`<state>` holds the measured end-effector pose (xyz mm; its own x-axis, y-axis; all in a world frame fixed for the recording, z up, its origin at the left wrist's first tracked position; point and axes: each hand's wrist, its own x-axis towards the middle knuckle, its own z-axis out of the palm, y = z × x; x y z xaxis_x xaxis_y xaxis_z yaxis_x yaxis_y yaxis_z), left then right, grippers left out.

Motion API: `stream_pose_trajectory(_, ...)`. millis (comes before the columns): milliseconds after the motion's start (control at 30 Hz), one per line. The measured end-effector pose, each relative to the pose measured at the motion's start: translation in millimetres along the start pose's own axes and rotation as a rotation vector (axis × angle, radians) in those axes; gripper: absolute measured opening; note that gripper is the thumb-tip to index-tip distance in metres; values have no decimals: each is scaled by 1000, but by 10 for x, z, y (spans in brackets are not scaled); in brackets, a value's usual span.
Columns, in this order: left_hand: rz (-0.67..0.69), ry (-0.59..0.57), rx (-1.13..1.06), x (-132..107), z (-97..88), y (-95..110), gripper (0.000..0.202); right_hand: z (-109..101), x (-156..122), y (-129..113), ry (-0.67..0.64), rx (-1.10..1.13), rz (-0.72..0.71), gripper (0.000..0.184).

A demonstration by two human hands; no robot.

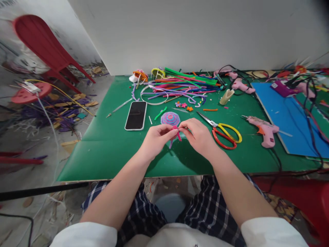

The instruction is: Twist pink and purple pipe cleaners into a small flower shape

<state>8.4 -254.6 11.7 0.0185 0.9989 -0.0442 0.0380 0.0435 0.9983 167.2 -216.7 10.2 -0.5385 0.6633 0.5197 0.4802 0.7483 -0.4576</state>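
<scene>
My left hand (157, 137) and my right hand (197, 136) meet above the green table (102, 151), fingers pinched together on a small pink pipe cleaner piece (177, 133). Its ends hang down between the two hands. Just behind them lies a round purple and pink spiral disc (170, 118) made of pipe cleaners. Both hands are closed on the pink piece.
A black phone (136, 115) lies left of the disc. Red and yellow scissors (224, 133) and a pink glue gun (264, 129) lie to the right. A heap of coloured pipe cleaners (180, 85) lies at the back, a blue sheet (290, 116) at right. Red chairs (43, 44) stand left.
</scene>
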Motion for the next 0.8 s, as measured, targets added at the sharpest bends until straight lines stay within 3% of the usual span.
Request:
stream_pose_trajectory(200, 7, -94, 40, -8, -38, 21, 21, 14, -4, -4, 10, -15, -30, 14)
stream_pose_trajectory(367, 16, -71, 11, -6, -23, 30, 18, -14, -3, 8, 74, 64, -22, 11)
stream_pose_trajectory(800, 27, -61, -66, -2, 10, 23, 17, 26, -32, -9, 128, -88, -31, 16)
